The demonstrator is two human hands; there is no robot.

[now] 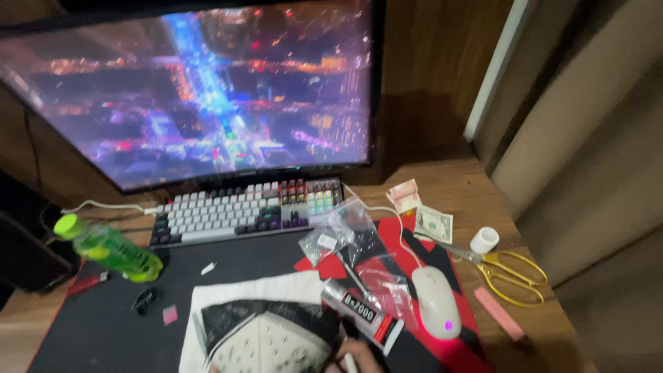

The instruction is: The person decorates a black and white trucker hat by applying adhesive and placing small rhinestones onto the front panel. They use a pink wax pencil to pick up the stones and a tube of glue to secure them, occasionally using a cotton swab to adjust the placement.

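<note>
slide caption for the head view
Hand near a glue tube on a desk mat, with mouse, keyboard and monitor.

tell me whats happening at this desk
A person sits at a desk with a lit monitor and keyboard. Only part of one hand shows at the bottom edge; which hand is unclear. It is near a tube of glue and a black and white patterned piece on white paper. A mouse and gold scissors lie to the right.
</note>
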